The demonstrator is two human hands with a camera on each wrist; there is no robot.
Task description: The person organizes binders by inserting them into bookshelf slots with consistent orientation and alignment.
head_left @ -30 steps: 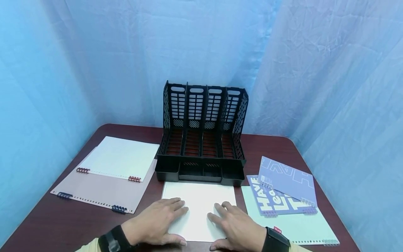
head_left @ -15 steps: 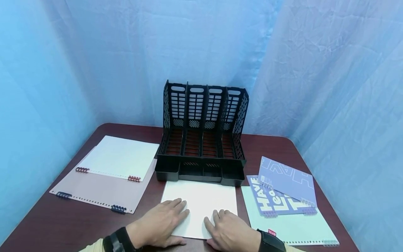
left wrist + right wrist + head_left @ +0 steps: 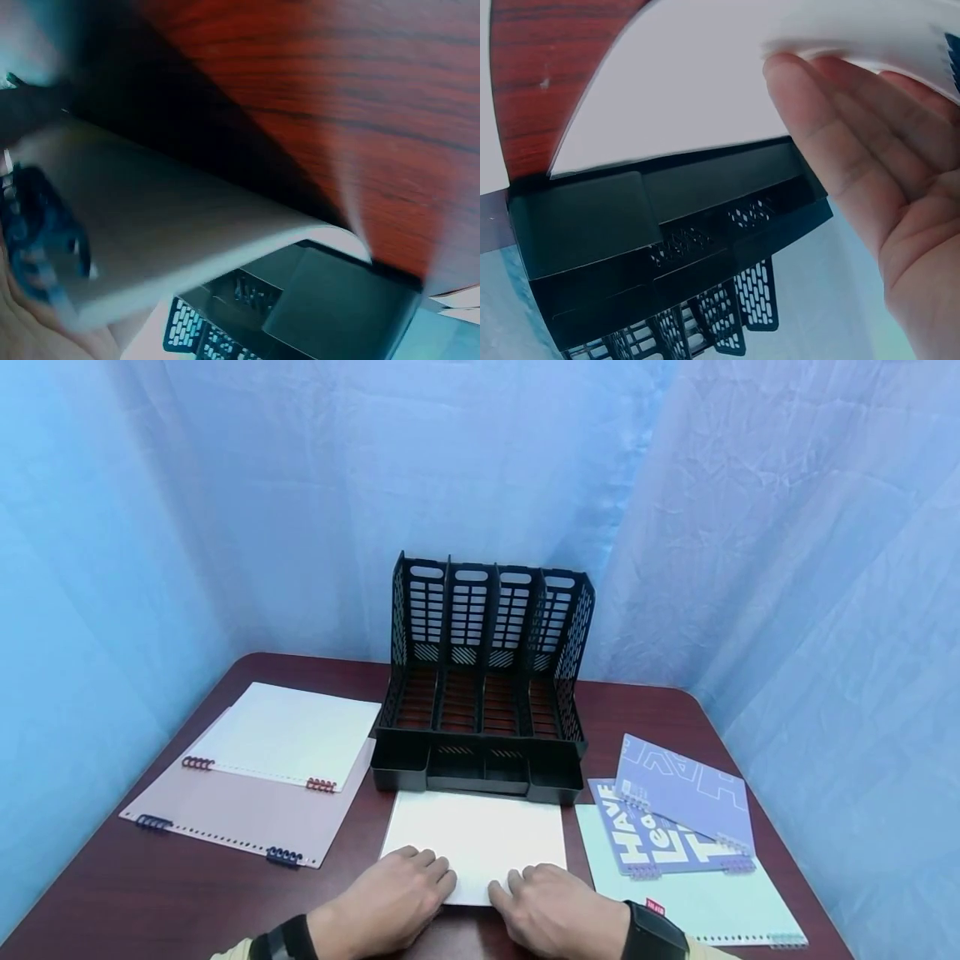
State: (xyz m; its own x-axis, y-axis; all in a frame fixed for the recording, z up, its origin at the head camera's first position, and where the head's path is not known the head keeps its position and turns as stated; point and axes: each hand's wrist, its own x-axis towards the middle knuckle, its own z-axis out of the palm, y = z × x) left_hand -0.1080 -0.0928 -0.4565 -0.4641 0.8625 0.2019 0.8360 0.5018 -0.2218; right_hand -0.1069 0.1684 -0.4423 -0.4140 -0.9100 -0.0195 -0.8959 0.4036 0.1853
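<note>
A white ring-bound notebook (image 3: 480,839) lies in front of the black desk organizer, its near edge raised off the table. My left hand (image 3: 393,893) grips that edge at the left, knuckles bent; dark binding rings (image 3: 41,232) show close to the palm in the left wrist view, where the cover bows. My right hand (image 3: 551,906) holds the same edge at the right. Its fingers (image 3: 840,127) lie against the white cover in the right wrist view. Both thumbs are hidden in the head view.
The black organizer (image 3: 480,760) with upright dividers stands behind the notebook. At left, a white notebook (image 3: 285,731) with red rings overlaps a greyish-pink one (image 3: 247,810). Two purple notebooks (image 3: 682,793) overlap a pale green one (image 3: 675,902) at right. Blue curtains (image 3: 480,460) surround the table.
Both hands have gone from lying spread on the notebook to curling round its near edge. That edge has come up off the table, and the fingers have drawn in.
</note>
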